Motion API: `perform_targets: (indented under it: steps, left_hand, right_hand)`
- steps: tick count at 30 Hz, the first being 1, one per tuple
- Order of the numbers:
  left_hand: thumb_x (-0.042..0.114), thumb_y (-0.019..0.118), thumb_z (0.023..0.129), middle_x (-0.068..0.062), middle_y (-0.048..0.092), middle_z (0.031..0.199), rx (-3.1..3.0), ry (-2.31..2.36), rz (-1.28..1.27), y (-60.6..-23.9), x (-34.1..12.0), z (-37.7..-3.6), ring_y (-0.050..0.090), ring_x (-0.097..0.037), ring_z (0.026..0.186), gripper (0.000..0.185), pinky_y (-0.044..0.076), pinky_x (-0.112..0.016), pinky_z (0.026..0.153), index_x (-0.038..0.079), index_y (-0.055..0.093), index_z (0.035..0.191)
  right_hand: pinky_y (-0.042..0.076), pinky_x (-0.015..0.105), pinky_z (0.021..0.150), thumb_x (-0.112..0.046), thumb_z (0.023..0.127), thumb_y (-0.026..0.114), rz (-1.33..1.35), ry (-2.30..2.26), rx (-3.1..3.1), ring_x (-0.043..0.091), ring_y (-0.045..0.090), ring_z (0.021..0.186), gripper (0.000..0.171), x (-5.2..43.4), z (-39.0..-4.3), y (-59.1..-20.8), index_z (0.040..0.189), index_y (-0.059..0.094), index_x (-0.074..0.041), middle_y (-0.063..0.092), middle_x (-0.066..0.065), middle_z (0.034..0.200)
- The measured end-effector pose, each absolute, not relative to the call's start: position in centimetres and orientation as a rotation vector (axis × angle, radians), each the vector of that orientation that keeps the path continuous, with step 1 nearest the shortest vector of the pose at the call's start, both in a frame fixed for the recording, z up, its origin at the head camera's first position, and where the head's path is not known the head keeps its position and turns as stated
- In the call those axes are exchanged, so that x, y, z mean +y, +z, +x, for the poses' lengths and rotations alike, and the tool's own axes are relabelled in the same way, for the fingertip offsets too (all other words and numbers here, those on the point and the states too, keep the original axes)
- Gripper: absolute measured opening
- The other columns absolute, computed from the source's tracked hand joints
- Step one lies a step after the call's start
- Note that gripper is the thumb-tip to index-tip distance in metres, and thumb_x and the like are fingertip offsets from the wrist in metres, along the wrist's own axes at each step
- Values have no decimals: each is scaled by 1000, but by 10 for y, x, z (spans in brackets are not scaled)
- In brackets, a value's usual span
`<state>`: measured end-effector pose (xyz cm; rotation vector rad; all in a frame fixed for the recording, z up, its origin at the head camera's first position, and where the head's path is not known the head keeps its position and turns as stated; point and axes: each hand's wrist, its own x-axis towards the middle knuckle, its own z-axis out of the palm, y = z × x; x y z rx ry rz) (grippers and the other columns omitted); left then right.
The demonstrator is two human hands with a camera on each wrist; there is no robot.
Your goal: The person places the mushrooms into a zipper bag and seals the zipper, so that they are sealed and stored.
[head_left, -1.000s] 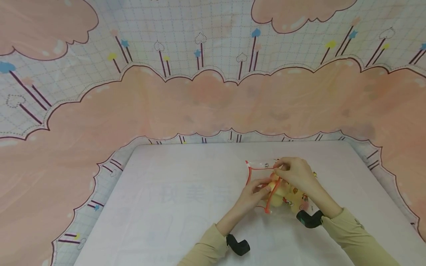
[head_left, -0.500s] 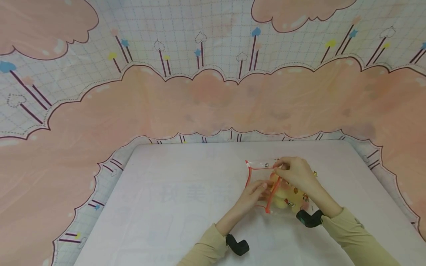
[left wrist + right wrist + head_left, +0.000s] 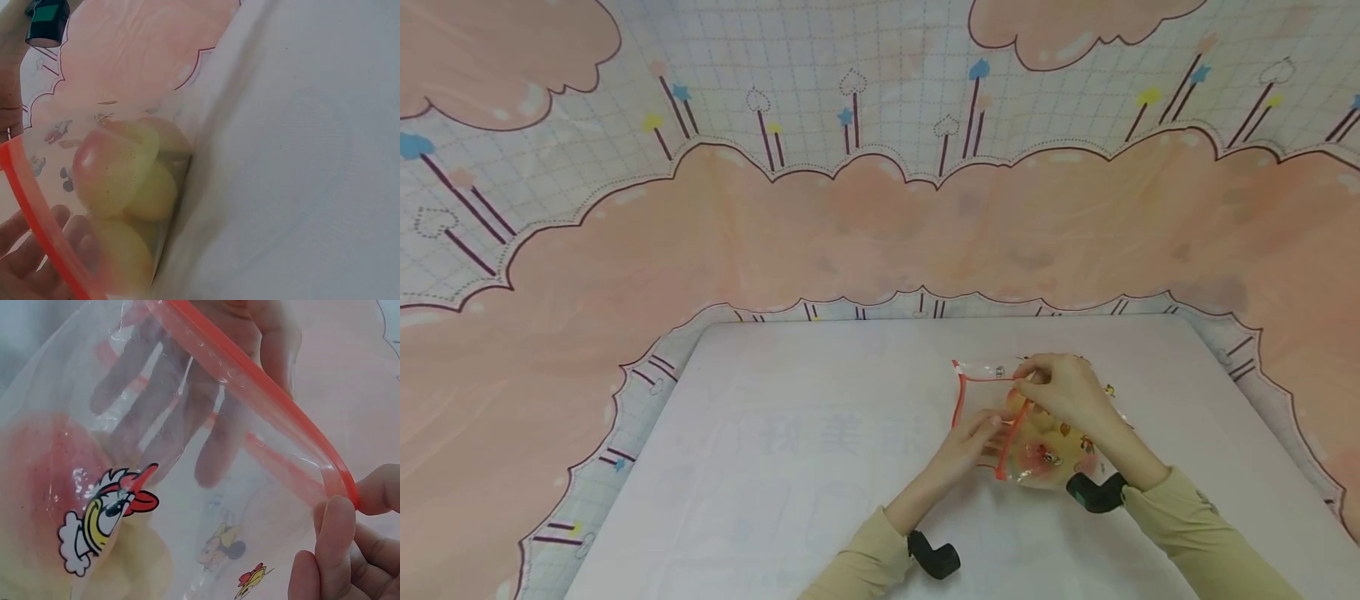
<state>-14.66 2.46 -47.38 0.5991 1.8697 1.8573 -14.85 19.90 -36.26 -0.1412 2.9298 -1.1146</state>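
1. At least three peach-like fruits (image 3: 112, 169), yellow with a pink blush, lay bunched inside a clear zip bag (image 3: 988, 369) over the right part of the white table (image 3: 812, 517). Whether the bag rested on the tabletop or hung just above it could not be told.
2. In the head view the bag's long axis seemed to run roughly from 9 to 3 o'clock, its mouth toward 9 and its closed end toward 3, partly hidden by the right hand (image 3: 1070, 392).
3. The right hand had its grip pinched, thumb against finger, on the red zip rim (image 3: 250, 378). That pinch sat at the upper end of the mouth, between 1 and 2 o'clock from the left hand (image 3: 968, 443).
4. The left hand had its grip released: the fingers were extended, grasped nothing and appeared to be within the mouth, behind the near film.
5. From the left hand the fruits lay at about 3 o'clock, along the bag's axis; from the right hand, at about 7 o'clock, with film between.
6. Through the mouth, the left hand looked the nearer, its fingertips just beside the fruits; whether any touched could not be seen.
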Motion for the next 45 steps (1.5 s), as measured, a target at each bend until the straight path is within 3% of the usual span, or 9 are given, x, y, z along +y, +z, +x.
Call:
perform_targets:
  steps: [5, 12, 22, 30, 45]
  left_hand:
    - [32, 37, 104, -23, 63, 122, 1895, 1866, 617, -473, 20, -148, 64, -32, 109, 43, 56, -32, 86, 4, 54, 133]
    - [20, 35, 105, -28, 63, 119, 1925, 1894, 627, -469, 15, -150, 61, -44, 110, 39, 53, -49, 92, -3, 53, 130]
    - [23, 36, 105, -25, 64, 120, 1931, 1923, 600, -476, 9, -152, 63, -40, 111, 40, 55, -41, 90, -1, 55, 130]
    - [20, 33, 105, -33, 60, 122, 1905, 1963, 560, -480, 3, -152, 59, -47, 113, 41, 47, -59, 96, -7, 51, 131]
    - [27, 39, 104, -26, 65, 118, 2004, 1949, 457, -487, -11, -153, 64, -39, 109, 43, 53, -50, 91, -6, 55, 127]
  right_hand:
    - [40, 26, 41, -13, 86, 63, -135, -1132, 2904, 12, 55, 50, 18, 197, -149, -363, 100, 70, -2, 66, 6, 69]
    - [44, 27, 43, -13, 87, 64, -114, -1139, 2882, 12, 56, 52, 20, 194, -148, -364, 102, 69, -2, 66, 6, 72]
    - [44, 27, 44, -17, 88, 63, -89, -1185, 2832, 16, 57, 56, 22, 190, -146, -371, 105, 68, -4, 64, 7, 73]
    - [42, 26, 41, -18, 87, 65, -92, -1204, 2835, 21, 61, 56, 20, 187, -145, -378, 102, 69, -6, 65, 5, 70]
    - [42, 24, 46, -19, 87, 66, -89, -1248, 2815, 15, 58, 56, 20, 179, -138, -386, 101, 68, -5, 65, 5, 70]
